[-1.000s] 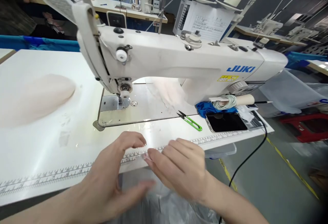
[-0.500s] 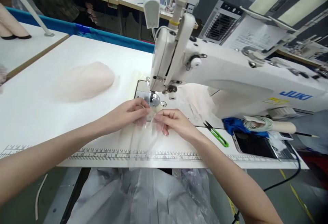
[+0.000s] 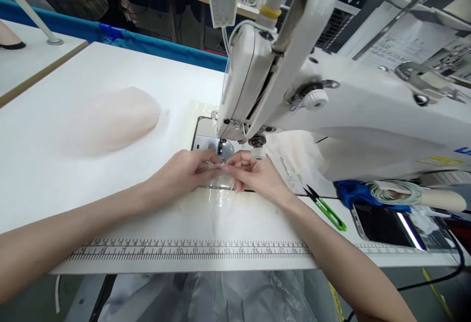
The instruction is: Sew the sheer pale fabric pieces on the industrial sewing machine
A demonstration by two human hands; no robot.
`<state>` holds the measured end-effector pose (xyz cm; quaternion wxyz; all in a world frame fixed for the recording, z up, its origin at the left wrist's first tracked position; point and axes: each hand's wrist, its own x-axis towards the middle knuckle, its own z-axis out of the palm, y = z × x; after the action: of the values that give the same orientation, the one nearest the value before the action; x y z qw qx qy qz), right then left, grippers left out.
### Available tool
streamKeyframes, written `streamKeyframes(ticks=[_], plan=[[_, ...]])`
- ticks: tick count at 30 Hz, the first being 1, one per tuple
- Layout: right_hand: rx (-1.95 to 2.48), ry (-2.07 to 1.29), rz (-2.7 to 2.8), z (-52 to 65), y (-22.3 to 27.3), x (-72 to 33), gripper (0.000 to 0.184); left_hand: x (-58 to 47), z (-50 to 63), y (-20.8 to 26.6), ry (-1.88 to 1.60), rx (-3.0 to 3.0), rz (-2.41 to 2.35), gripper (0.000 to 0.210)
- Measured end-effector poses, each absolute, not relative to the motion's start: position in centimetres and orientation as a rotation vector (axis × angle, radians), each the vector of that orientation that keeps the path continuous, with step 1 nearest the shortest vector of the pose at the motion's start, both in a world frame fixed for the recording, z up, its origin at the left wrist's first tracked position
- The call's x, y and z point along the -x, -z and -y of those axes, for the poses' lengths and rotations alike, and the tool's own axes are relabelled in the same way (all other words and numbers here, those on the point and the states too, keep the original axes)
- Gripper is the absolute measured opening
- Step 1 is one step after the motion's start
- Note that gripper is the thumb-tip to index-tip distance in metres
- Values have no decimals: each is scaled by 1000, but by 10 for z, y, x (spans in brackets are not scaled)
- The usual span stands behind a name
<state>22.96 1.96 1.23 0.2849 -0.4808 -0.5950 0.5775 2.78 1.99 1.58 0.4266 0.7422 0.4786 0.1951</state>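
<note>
In the head view both of my hands meet just in front of the sewing machine, close to its presser foot. My left hand pinches one part of a thin, see-through piece of fabric. Right beside it, my right hand pinches the same piece, thumb and fingers pressed together. The fabric is so sheer that its outline is hard to make out against the white table. Behind my fingers shows part of the metal needle plate.
A pale pink cup-shaped piece lies on the table to the left. Green thread snips, a phone and blue cloth are on the right. Pale fabric sits under the machine arm. A ruler strip runs along the front edge.
My view has come closer to the machine. My hands have drawn together and nearer the presser foot, and the sheer fabric has moved with them, away from the table's front edge.
</note>
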Motion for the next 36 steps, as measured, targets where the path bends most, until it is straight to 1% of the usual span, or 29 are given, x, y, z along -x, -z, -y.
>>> streamKeyframes(ticks=[6,10,14,24,29,31,33,34,36], plan=[[1239,-1165,1705,-4,-3,-231,8,-30,-17,1,-760,-2108,-1163,22],[1193,-989,1821,-1,1,-231,10,-30,-18,7,-864,-2199,-1126,21],[1181,-977,1866,-1,2,-232,8,-29,-17,7,-853,-2203,-1134,22],[1132,-1023,1888,0,1,-231,11,-27,-16,3,-849,-2251,-1129,26],[1104,-1021,1880,0,0,-228,11,-25,-15,2,-912,-2320,-1108,30],[1094,-988,1868,0,1,-227,9,-24,-13,2,-928,-2314,-1101,27],[1061,-846,1900,0,1,-229,11,-23,-12,1,-878,-2282,-1131,20],[1031,-715,1951,0,1,-230,11,-23,-11,1,-840,-2259,-1146,19],[922,-386,2110,1,2,-234,14,-22,-9,1,-788,-2240,-1132,26]])
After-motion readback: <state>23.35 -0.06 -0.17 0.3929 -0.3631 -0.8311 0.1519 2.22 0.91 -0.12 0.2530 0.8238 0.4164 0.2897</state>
